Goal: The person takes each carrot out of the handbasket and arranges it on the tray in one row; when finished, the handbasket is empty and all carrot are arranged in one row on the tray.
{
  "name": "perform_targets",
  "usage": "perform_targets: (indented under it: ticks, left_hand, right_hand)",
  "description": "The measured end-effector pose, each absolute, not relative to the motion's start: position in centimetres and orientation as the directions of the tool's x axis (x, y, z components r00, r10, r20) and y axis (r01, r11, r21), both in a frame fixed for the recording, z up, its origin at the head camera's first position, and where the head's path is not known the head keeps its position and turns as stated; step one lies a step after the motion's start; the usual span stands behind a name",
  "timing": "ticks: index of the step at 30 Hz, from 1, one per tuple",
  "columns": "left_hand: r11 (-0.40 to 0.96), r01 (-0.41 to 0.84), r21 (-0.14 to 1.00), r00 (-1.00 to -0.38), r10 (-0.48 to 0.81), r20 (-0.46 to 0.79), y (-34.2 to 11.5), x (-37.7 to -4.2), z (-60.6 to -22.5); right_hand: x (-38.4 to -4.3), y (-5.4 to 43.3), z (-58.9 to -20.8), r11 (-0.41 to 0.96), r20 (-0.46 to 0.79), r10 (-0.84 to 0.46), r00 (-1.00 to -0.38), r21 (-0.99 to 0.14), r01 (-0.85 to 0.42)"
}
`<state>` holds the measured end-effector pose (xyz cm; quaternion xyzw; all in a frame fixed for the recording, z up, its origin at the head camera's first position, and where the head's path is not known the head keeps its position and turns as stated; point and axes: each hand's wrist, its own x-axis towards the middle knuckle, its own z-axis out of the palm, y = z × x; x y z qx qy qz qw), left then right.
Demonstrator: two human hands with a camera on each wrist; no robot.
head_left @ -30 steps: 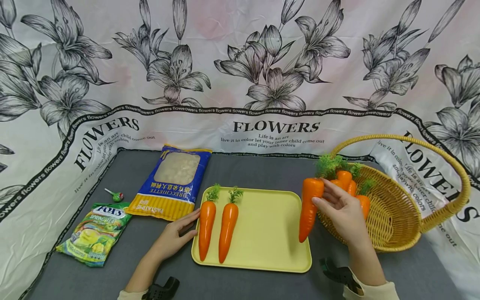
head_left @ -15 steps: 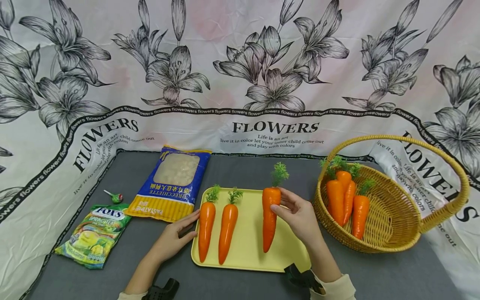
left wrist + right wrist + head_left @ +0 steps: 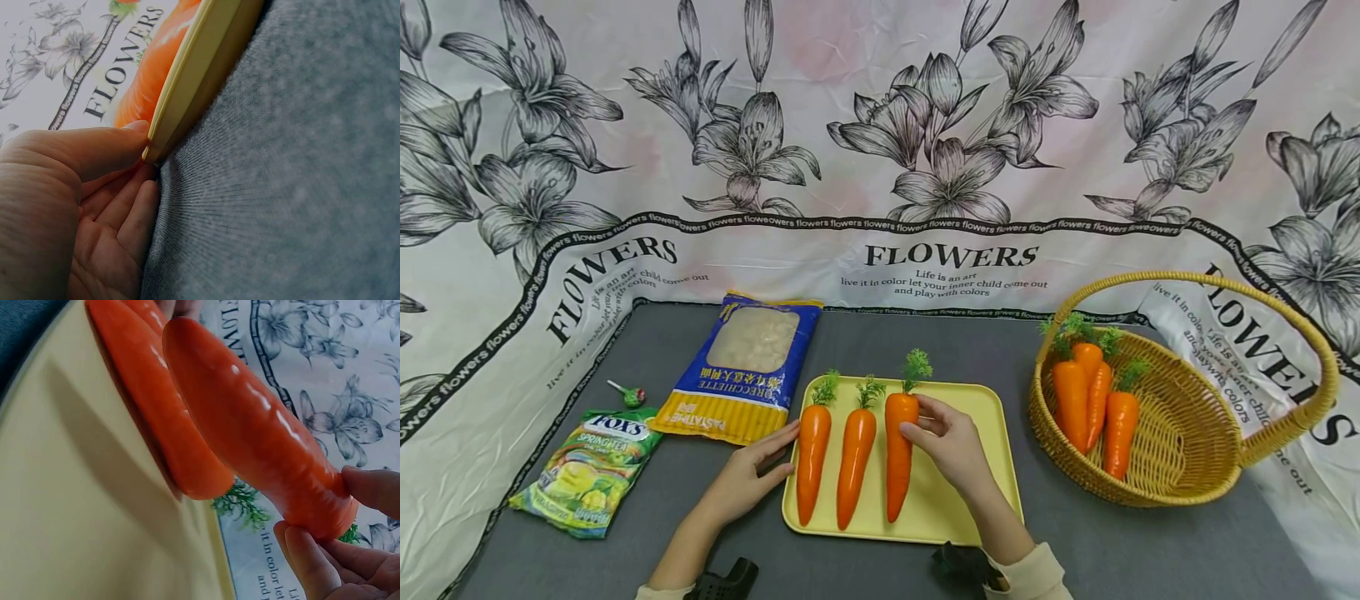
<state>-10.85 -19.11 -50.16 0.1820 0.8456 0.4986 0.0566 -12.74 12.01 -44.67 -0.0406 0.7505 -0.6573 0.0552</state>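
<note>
In the head view a pale yellow tray [image 3: 951,500] bears two orange carrots with green tops, the left carrot [image 3: 814,462] and the middle carrot [image 3: 856,467], lying side by side. My right hand [image 3: 951,442] pinches a third carrot [image 3: 900,458] near its top, between thumb and fingers. The right wrist view shows this held carrot [image 3: 250,419] above the tray, its shadow falling on the yellow surface. At the tray's left edge rests my left hand [image 3: 748,475]. In the left wrist view its thumb [image 3: 112,150] touches the tray rim [image 3: 187,81], with fingers extended beside it.
On the right stands a wicker basket [image 3: 1180,433] with an arched handle, several carrots [image 3: 1120,429] inside. A blue and yellow pasta bag [image 3: 737,383], a lollipop [image 3: 634,396] and a green candy bag [image 3: 587,475] lie on the left. A flowered cloth hangs behind.
The right hand has carried the third carrot leftward from beside the basket to above the tray, right of the two other carrots. The left hand has stayed at the tray's edge.
</note>
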Motion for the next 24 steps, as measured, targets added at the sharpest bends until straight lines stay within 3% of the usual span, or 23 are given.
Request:
perform_targets:
  ticks: [24]
  left_hand:
    - [0.441,0.275,0.854,-0.922,0.372,0.105,-19.1,-10.9,-50.2]
  right_hand:
    - [-13.0,9.2,-47.4,0.291,-0.137,-0.059,-0.989,-0.950,0.114]
